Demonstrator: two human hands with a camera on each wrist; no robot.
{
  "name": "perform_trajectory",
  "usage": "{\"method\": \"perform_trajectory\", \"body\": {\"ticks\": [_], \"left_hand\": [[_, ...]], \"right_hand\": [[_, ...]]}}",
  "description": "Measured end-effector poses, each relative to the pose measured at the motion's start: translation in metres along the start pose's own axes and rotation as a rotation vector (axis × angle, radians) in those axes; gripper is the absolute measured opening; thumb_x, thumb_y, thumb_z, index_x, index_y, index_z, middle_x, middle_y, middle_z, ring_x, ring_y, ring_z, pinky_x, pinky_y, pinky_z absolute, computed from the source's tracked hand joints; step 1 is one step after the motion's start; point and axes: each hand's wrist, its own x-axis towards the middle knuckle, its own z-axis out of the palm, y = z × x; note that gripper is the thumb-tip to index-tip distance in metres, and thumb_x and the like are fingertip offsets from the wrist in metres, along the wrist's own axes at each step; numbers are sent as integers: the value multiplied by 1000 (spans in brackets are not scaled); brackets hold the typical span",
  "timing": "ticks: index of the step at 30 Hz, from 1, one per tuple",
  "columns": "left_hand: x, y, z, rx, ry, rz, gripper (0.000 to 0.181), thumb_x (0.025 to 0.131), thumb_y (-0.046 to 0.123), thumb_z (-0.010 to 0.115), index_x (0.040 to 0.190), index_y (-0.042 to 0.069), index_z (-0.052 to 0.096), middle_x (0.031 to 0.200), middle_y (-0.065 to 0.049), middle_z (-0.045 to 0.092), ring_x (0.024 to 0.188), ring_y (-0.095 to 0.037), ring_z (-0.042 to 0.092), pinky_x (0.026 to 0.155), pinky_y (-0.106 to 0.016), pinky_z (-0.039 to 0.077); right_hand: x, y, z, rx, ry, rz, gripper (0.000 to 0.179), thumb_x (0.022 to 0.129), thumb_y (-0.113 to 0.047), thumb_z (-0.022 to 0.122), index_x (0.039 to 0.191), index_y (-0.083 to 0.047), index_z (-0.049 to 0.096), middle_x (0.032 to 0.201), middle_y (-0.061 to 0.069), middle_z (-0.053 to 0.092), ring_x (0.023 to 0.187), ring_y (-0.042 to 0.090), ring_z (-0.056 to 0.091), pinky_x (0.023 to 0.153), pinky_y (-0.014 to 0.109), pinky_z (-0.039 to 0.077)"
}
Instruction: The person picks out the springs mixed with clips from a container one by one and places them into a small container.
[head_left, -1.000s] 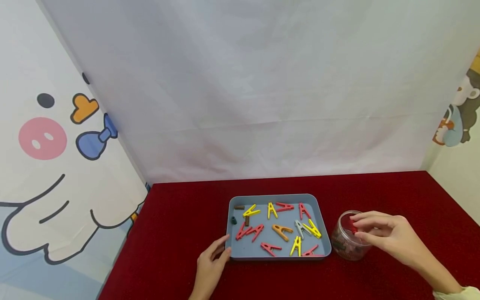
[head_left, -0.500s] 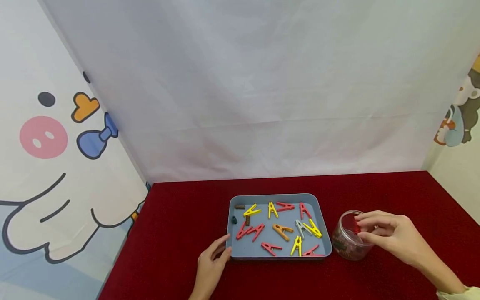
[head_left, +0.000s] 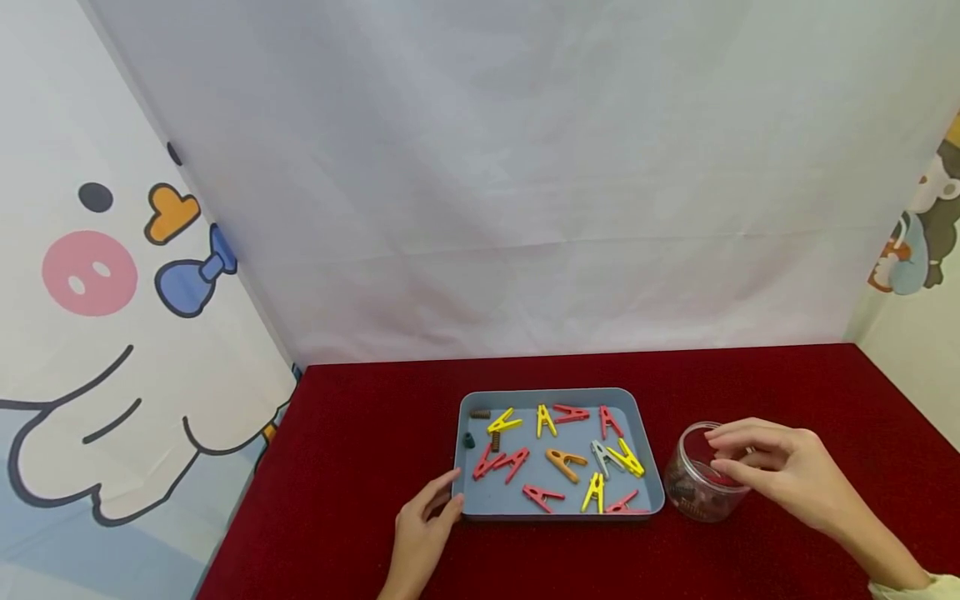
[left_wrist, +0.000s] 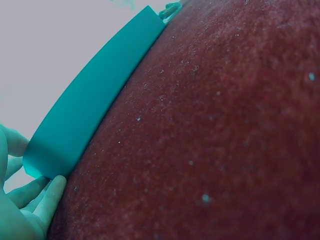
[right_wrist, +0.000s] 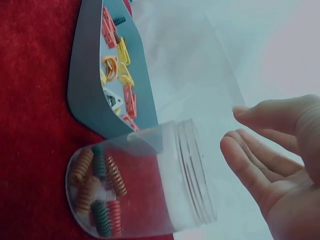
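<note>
Six visible coil springs, brown, green and red (right_wrist: pixel 116 176), lie inside the clear cylindrical jar (right_wrist: pixel 192 175), apparently done; three, apparently outstanding, occupy the blue-grey rectangular tray (head_left: pixel 498 498). Your right hand (head_left: pixel 776 462) is empty, fingers parted near the jar mouth; your left hand (head_left: pixel 423 525) touches the tray, fingers spread.

Behind the red cloth (head_left: pixel 360 467) hangs a creased white sheet (head_left: pixel 525 167), left of the cloth a large cartoon animal print (head_left: pixel 112 350), and right of the cloth a smaller cartoon figure print (head_left: pixel 911 258).
</note>
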Motion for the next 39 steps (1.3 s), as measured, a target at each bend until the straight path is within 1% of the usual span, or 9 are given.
{"method": "perform_trajectory", "body": {"ticks": [8, 14, 19, 24, 29, 32, 35, 37, 39], "left_hand": [[1, -2, -1, 10, -15, -7, 37, 92, 17, 63, 129, 12, 60, 132, -14, 54, 108, -24, 59, 75, -27, 53], [0, 1, -1, 7, -4, -7, 36, 92, 22, 64, 128, 18, 61, 132, -10, 54, 109, -21, 59, 75, -26, 53], [-2, 3, 0, 14, -21, 10, 37, 93, 25, 63, 128, 19, 61, 131, -8, 55, 109, -21, 58, 76, -25, 52], [-2, 1, 0, 22, -6, 3, 36, 92, 26, 64, 127, 20, 62, 130, -7, 56, 107, -19, 59, 75, -25, 52], [-2, 1, 1, 46, -14, 17, 36, 93, 26, 62, 128, 20, 61, 127, -9, 58, 102, -18, 62, 71, -24, 52], [-5, 7, 0, 56, -18, 25, 36, 94, 23, 61, 129, 17, 60, 124, -13, 59, 95, -20, 64, 66, -24, 51], [-12, 21, -1, 60, -18, 32, 35, 94, 19, 61, 129, 13, 60, 122, -17, 60, 89, -25, 65, 62, -24, 49], [-16, 30, -2, 56, -20, 41, 35, 94, 16, 61, 128, 9, 60, 122, -20, 59, 90, -27, 64, 61, -24, 49], [-18, 35, -2, 56, -25, 48, 35, 94, 17, 61, 128, 8, 60, 122, -20, 59, 92, -27, 64, 62, -23, 49]], "right_hand": [[6, -10, 9, 25, -9, -29, 25, 78, 0, 76, 102, -5, 71, 104, 2, 66, 81, 9, 63, 67, 21, 53], [11, -13, 19, 91, -23, -73, 27, 77, 4, 75, 101, -8, 71, 103, 6, 65, 80, 11, 64, 68, 22, 54], [14, -15, 26, 107, -17, -62, 28, 77, 1, 76, 102, -11, 71, 102, 1, 66, 77, 13, 64, 66, 23, 54], [21, -15, 35, 129, -13, -68, 27, 77, 1, 77, 101, -9, 71, 100, 3, 66, 77, 13, 63, 66, 24, 54], [25, -17, 41, 132, -17, -54, 25, 77, -2, 77, 100, -10, 71, 99, 7, 65, 75, 13, 62, 65, 25, 54], [27, -19, 46, 148, -32, -46, 24, 78, -3, 76, 101, -11, 71, 100, 7, 65, 75, 14, 63, 64, 26, 55], [30, -22, 51, 165, -34, -66, 25, 78, -1, 76, 101, -9, 71, 100, 7, 66, 76, 14, 63, 63, 27, 54], [32, -24, 55, 169, -34, -88, 25, 78, 0, 76, 101, -8, 71, 100, 7, 65, 76, 13, 63, 63, 26, 54], [33, -26, 58, 177, -35, -97, 25, 77, 1, 76, 100, -8, 71, 99, 7, 65, 76, 13, 63, 62, 26, 54]]}}
